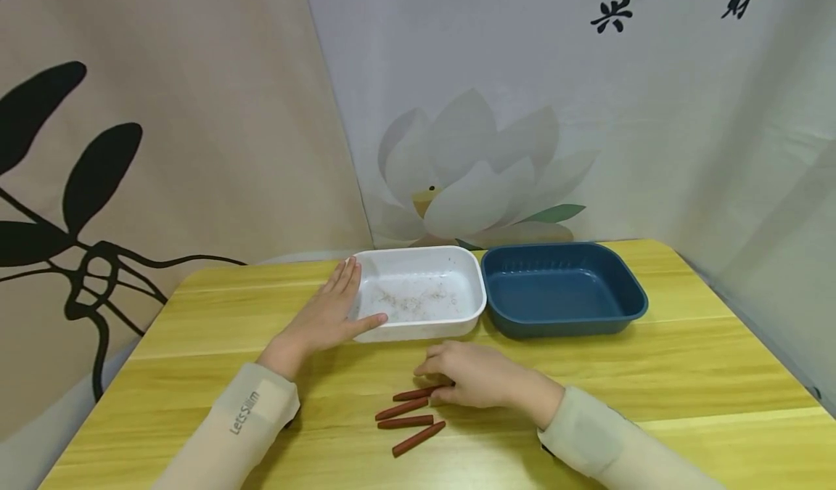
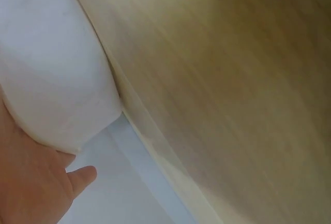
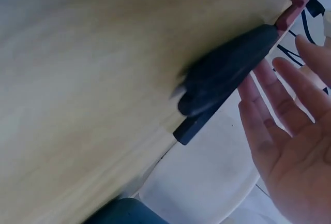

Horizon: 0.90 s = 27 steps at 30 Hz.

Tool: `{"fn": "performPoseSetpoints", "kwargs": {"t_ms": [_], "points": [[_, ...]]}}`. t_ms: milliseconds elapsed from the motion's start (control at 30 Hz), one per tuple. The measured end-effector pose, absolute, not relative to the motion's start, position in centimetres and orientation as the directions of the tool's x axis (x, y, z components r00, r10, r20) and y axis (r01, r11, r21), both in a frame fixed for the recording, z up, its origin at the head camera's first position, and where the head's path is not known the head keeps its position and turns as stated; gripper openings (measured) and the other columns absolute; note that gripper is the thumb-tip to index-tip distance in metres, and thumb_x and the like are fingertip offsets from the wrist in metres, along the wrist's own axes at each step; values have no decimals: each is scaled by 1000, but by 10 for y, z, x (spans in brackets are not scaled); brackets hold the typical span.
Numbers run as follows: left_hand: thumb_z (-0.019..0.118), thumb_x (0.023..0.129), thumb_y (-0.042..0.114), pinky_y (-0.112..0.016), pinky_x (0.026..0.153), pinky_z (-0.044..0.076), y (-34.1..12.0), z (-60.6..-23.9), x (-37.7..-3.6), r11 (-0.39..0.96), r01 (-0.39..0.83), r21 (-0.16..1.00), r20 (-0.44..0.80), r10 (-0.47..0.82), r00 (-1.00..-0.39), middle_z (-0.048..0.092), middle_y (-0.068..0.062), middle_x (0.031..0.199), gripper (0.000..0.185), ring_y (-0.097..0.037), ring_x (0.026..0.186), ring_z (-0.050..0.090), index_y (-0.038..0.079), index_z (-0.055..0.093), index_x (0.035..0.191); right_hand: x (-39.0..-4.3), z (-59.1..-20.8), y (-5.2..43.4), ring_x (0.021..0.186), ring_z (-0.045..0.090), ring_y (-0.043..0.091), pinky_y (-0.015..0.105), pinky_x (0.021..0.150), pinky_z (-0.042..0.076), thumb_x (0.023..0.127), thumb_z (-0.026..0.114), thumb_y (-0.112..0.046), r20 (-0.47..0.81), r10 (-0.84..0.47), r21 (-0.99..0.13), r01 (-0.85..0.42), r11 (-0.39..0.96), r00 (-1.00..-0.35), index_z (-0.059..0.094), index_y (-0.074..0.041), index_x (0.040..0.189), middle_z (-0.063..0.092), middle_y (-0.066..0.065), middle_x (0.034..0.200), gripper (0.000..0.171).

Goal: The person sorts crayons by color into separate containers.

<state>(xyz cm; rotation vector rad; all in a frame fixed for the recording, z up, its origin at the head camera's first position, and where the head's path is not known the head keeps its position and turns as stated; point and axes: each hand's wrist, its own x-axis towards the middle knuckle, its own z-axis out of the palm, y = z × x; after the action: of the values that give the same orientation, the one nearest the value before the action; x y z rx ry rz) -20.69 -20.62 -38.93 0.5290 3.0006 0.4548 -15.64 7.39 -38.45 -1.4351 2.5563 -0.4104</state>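
My left hand [image 1: 326, 312] lies over the left end of a white plastic tray [image 1: 418, 332], fingers straight along the rim and thumb at the front edge. In the left wrist view, that hand [image 2: 31, 177] shows beside the tray's white wall [image 2: 51, 53]. Several dark red sticks with tapered ends, crayon-like [image 1: 405, 422], lie on the table in front. Over the right end of the farthest stick [image 1: 413, 394] is my right hand [image 1: 480, 377], thumb low beside it. In the right wrist view, its fingers [image 3: 282, 97] are spread apart, near a blurred dark shape [image 3: 227, 71].
A dark blue tray [image 1: 568, 328] stands right against the white tray, both at the back of the yellow wood-grain table [image 1: 653, 403]. Small crumbs [image 1: 418, 301] are scattered on the white tray's floor. Behind hangs a printed curtain [image 1: 196, 112].
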Motion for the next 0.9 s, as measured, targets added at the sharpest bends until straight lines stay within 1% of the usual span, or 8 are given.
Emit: {"fn": "performPoseSetpoints", "kwargs": {"t_ms": [133,233,467,633,900], "points": [[48,90,74,-56,124,11,-206,-391,-207,896,328,300,0,344,-939,-5,-16,168,111,-34,155,-4,-1,1,158,-160,-387,73,85,58,3,17,76,49,89,75,-22,-44,-859,-380,-786,487,-511,74,-14,116,68,-5,100,29],[49,89,74,-55,125,11,-207,-390,-208,893,331,304,0,348,-938,-6,-16,167,112,-34,156,-5,-2,1,157,-161,-387,73,85,59,3,18,77,50,89,75,-20,-57,-863,-411,-776,479,-503,75,-15,112,68,-6,97,24],[50,88,74,-53,125,8,-206,-387,-208,891,334,309,-29,360,-933,-10,-15,167,115,-32,155,-9,-2,-1,157,-164,-387,69,77,54,1,16,72,47,87,76,-15,-101,-865,-448,-754,480,-491,75,-17,102,62,-8,86,15],[51,87,75,-53,125,7,-207,-387,-209,889,325,323,-36,355,-934,-13,-13,167,116,-32,155,-9,-1,-1,157,-165,-389,66,72,51,-2,15,69,46,87,75,-10,-125,-868,-500,-725,474,-481,74,-16,100,62,-8,83,14],[50,88,75,-53,125,7,-207,-385,-207,885,326,333,-42,359,-932,-13,-13,166,116,-31,155,-11,-2,-1,157,-168,-390,68,71,50,-2,14,68,46,88,73,-5,-134,-872,-563,-688,458,-471,73,-12,101,62,-6,82,15]]}}
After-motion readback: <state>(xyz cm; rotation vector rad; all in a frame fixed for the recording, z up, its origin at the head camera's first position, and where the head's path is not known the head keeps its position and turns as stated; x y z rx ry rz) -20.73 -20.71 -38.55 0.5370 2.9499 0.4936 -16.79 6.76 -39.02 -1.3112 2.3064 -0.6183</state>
